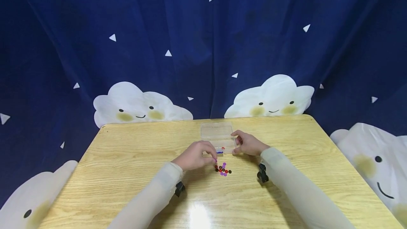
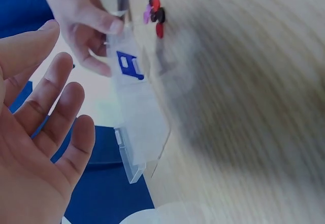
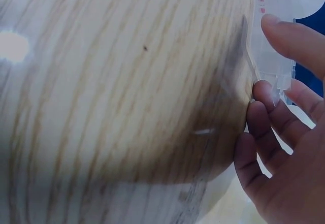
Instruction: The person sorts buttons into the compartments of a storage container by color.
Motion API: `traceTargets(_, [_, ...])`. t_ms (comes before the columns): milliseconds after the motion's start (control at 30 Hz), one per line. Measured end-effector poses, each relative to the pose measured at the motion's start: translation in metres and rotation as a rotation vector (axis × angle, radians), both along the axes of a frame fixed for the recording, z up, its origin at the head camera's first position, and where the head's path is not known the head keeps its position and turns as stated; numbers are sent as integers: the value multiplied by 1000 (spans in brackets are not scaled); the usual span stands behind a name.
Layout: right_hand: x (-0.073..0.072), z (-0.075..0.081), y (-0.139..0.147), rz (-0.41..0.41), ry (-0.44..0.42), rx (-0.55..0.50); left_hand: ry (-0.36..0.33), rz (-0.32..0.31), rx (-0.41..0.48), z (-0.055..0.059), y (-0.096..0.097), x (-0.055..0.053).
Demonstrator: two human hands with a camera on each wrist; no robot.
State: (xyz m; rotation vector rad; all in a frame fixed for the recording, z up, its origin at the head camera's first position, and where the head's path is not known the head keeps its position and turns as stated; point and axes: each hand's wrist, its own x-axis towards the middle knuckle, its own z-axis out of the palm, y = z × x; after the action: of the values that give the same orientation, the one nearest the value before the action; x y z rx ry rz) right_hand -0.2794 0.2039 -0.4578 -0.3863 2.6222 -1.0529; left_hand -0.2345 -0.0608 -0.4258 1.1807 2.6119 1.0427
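Here, box [image 1: 226, 143] near far table edge [image 1: 178, 122]

Your left arm [image 1: 147, 195] and right arm [image 1: 299, 186] reach forward, both slanting inward. Your left grip [image 1: 198, 154] pinches with thumb and forefinger, its other 3 fingers loosely bent and slightly fanned. Your right grip [image 1: 249, 145], near the left one, holds on in a curve, thumb apart from the 4 bent fingers.

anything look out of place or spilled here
Perhaps: a loose cluster of small coloured discs lies on the table in front of the open clear box rather than inside it, so it could look spilled. Nothing looks clearly damaged.
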Motion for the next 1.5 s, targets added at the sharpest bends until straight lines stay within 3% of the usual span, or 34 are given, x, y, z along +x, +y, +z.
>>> traceTargets(267, [-2, -3, 1, -8, 3, 11, -10, 42, 55, 9, 0, -13])
traceTargets(533, [-4, -2, 1, -5, 1, 6, -74, 178, 44, 16, 1, -34])
traceTargets(700, [-4, 0, 1, 5, 3, -4, -106, 246, 22, 10, 3, -50])
traceTargets(967, [-5, -3, 4, 15, 3, 5, -101, 259, 20, -5, 10, -70])
traceTargets(1500, [-5, -5, 3, 24, 15, -21, -103, 352, 11, -20, 12, -79])
